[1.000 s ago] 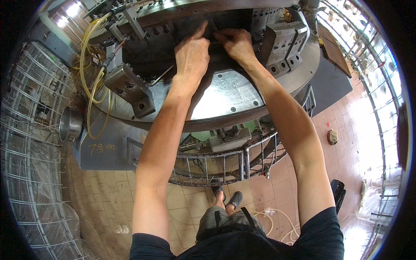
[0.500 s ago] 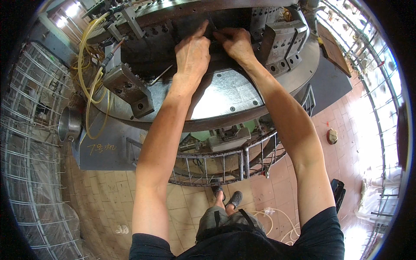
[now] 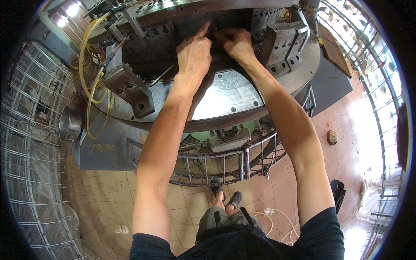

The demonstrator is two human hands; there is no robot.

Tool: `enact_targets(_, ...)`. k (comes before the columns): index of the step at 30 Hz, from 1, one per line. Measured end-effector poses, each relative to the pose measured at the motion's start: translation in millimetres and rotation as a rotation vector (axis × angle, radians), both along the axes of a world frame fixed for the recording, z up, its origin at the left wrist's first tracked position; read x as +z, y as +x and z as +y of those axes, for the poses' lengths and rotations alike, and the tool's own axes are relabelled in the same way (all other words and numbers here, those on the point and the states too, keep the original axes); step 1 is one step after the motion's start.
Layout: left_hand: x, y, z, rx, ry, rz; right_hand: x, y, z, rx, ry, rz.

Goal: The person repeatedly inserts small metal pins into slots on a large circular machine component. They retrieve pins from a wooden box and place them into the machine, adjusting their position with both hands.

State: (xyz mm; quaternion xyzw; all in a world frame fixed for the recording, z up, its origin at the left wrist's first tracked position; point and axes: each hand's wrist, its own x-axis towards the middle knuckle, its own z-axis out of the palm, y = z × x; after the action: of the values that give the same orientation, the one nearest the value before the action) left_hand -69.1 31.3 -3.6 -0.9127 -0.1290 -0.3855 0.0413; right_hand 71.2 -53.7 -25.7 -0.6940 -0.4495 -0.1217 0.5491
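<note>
Both hands reach to the dark inner wall (image 3: 186, 29) of a heavy round metal machine. My left hand (image 3: 194, 54) rests its outstretched index fingertip on that wall, its other fingers curled and partly hidden. Just to the right, my right hand (image 3: 236, 44) has thumb and fingers pinched together by the left fingertip. A thin dark sliver shows at the pinch, too small to name. A thin metal rod (image 3: 163, 75) slants up beside my left wrist. Steel blocks with bolt holes flank my hands: a left block (image 3: 129, 89) and a right block (image 3: 281, 47).
Clear yellowish hoses (image 3: 89, 56) loop at the left. A metal pot (image 3: 70, 123) stands by a grey panel (image 3: 108, 154). A curved metal guard rail (image 3: 208, 167) runs below the machine's polished rim plate (image 3: 225, 97). Wire racks (image 3: 32, 151) rise on both sides.
My left hand has shifted very slightly to the right. The right hand keeps its pinch at nearly the same spot.
</note>
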Motion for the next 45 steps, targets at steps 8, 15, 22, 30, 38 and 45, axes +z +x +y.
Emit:
enact_targets(8,1.1,0.8,0.6,0.006,0.006,0.014,2.2,-0.6,-0.3,-0.013,-0.013,-0.014)
enact_targets(15,-0.6,1.8,1.1,0.011,0.011,-0.010,0.4,0.6,1.0,-0.018,-0.008,-0.023)
enact_targets(22,2.0,-0.7,-0.9,0.006,0.007,0.026,-1.0,1.0,2.0,-0.012,0.032,-0.022)
enact_targets(30,2.4,0.9,-0.2,0.011,-0.025,0.050,0.6,-0.8,0.7,-0.009,0.016,0.008)
enact_targets(38,0.6,3.3,1.1,0.016,-0.027,0.037,0.5,-0.1,0.0,-0.014,0.006,-0.018)
enact_targets(45,-1.4,4.3,4.9,-0.022,0.000,0.017,-2.5,4.5,4.2,-0.067,-0.049,-0.019)
